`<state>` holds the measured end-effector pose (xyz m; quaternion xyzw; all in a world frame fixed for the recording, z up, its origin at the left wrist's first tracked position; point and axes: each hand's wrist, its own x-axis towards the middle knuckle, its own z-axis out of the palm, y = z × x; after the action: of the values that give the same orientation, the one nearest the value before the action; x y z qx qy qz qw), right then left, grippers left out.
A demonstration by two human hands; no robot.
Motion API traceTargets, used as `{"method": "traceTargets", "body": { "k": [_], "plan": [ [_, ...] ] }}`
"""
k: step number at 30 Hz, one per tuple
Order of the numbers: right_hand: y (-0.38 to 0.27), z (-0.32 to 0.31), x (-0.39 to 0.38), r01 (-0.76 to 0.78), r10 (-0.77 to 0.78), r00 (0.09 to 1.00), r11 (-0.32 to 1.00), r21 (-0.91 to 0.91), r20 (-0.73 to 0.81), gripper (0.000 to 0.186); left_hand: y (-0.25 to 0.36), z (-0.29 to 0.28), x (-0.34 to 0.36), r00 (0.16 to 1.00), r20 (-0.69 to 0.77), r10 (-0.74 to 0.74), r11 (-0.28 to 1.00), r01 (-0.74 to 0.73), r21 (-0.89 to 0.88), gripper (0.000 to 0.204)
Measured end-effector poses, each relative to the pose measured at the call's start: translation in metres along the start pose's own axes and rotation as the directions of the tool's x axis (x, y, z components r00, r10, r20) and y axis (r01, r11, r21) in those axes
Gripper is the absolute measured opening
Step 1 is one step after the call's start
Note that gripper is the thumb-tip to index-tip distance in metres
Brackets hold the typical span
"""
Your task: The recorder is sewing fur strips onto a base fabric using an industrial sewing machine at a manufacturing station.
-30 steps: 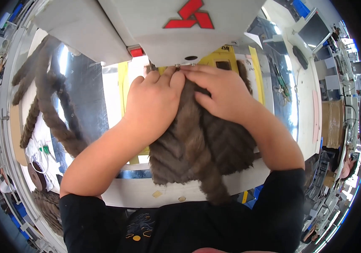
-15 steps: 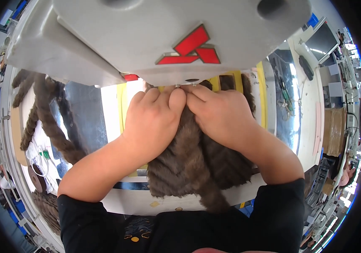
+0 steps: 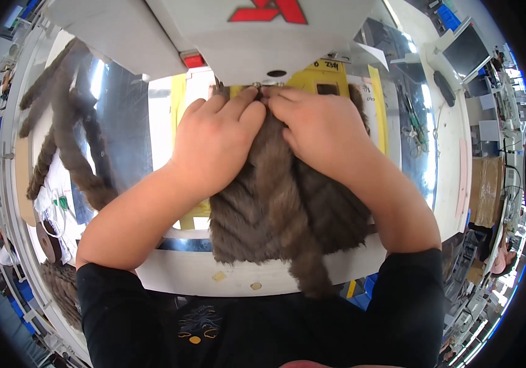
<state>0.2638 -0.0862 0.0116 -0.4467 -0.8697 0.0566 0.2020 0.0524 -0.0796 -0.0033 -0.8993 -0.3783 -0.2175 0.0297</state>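
Brown fur lies in front of me under the head of a big light-grey sewing machine (image 3: 251, 55), a long fur strip (image 3: 284, 208) running over a wider fur panel (image 3: 238, 230). My left hand (image 3: 217, 138) is curled on the fur, its fingertips bunched just below the machine head. Beside it, my right hand (image 3: 324, 132) also has bent fingers closed on the fur, its thumb tucked toward the strip. The two sets of fingertips nearly meet. Where exactly they grip, and the needle, are hidden by fingers and machine. A yellow template (image 3: 327, 75) with cut-outs sits behind the right hand.
Loose fur strips (image 3: 69, 135) hang over the table's left side, near a dark round spool (image 3: 48, 240). Scissors (image 3: 416, 126) lie to the right. Farther right are a monitor (image 3: 468, 52) and a cardboard box (image 3: 486, 190).
My view has shifted, so the machine head, hands and fur sit higher in the picture. The left fingers reach straighter forward, and the right thumb now shows against the strip. Both hands stay on the fur.
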Motion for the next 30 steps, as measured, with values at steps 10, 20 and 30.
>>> {"method": "traceTargets", "body": {
  "k": [10, 20, 30],
  "plan": [
    [-0.007, -0.010, 0.002, -0.080, 0.075, 0.993, 0.996, 0.048, 0.091, 0.022, 0.006, -0.006, 0.001, 0.993, 0.101, -0.058, 0.998, 0.058, 0.001, 0.030],
    [-0.005, -0.012, 0.003, -0.088, 0.086, 0.990, 0.996, 0.016, 0.113, 0.019, 0.003, -0.005, 0.005, 0.995, 0.077, -0.056, 0.997, 0.060, -0.056, 0.029],
    [0.000, -0.019, 0.000, -0.081, 0.081, 0.991, 0.997, -0.004, 0.111, 0.016, 0.001, 0.006, 0.008, 0.999, -0.040, 0.001, 0.997, -0.004, -0.076, 0.021]
  ]
}}
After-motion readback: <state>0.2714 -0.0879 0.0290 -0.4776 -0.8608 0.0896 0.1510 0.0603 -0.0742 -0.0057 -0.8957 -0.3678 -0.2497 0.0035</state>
